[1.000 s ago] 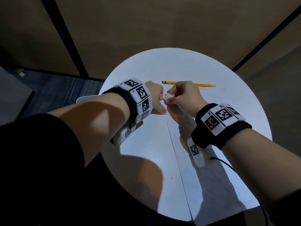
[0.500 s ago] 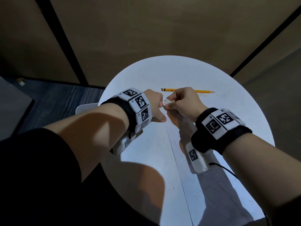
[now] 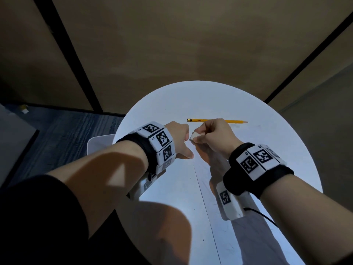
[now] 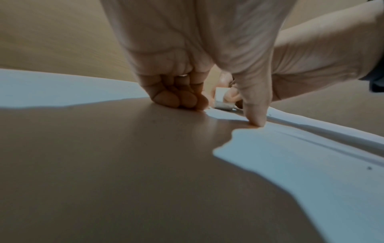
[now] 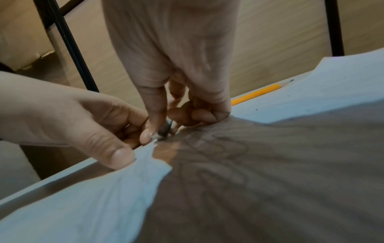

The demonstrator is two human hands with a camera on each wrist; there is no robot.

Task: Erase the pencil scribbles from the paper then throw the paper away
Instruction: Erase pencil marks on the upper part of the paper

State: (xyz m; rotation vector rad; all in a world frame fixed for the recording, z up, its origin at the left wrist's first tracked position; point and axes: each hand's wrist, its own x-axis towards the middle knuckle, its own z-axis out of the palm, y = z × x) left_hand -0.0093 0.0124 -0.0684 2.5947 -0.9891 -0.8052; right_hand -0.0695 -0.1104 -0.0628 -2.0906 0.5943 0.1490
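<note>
A white sheet of paper (image 3: 254, 236) lies on the right half of the round white table (image 3: 166, 188). Grey pencil scribbles (image 5: 218, 157) cover it in the right wrist view. My right hand (image 3: 215, 138) pinches a small white eraser (image 3: 193, 139), whose tip (image 5: 164, 131) touches the paper near its far left corner. My left hand (image 3: 179, 138) sits just left of it, its fingers (image 4: 178, 98) curled with the knuckles on the table. Its thumb (image 5: 122, 157) presses the paper's edge flat, and the sheet wrinkles around it.
A yellow pencil (image 3: 217, 121) lies on the table just beyond both hands, tip to the right. A white container (image 3: 99, 146) stands below the table's left edge. Brown wall panels with black strips rise behind the table, and blue carpet covers the floor at left.
The head view has tilted up, so the table sits lower in the picture. Both hands stay at the paper's far left corner, with the eraser shifting only slightly.
</note>
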